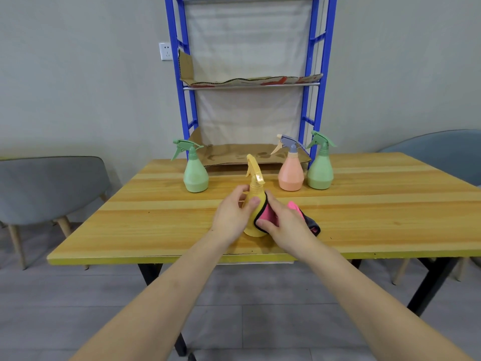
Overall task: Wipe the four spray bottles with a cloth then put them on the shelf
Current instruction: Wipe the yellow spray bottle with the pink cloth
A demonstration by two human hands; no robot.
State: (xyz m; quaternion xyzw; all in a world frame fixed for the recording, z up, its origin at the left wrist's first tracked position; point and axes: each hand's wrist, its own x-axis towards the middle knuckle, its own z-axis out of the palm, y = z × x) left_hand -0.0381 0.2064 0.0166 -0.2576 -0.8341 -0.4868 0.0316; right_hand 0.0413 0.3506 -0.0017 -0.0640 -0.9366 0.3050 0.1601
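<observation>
Four spray bottles sit on the wooden table [156, 217] in your head view, all upright. Yellow bottle [255, 191] is nearest you, mid-table, nozzle pointing away. Your left hand [230, 217] grips it from the left, fingers curled round the body and thumb across the front. Your right hand [286, 225] holds the pink cloth [268, 214] w/ dark edging, thumb and fingers closed over it, pressing it vs the bottle's right side; rest of the cloth trails out behind the hand onto the tabletop. Other 3 stand farther back in a loose row near the far edge: left green bottle [195, 175] on its own, then peach bottle [291, 175] w/ grey-blue trigger, and right green bottle [320, 170] just beside it, nearly touching. Blue-framed shelf [179, 74] stands right behind the table against the wall, w/ cardboard [234, 155] lining its lower level and another sheet on the level above. Grey chairs, one at the left [49, 188] and one at the right [442, 152]. White wall socket [165, 51] is left of the shelf frame.
</observation>
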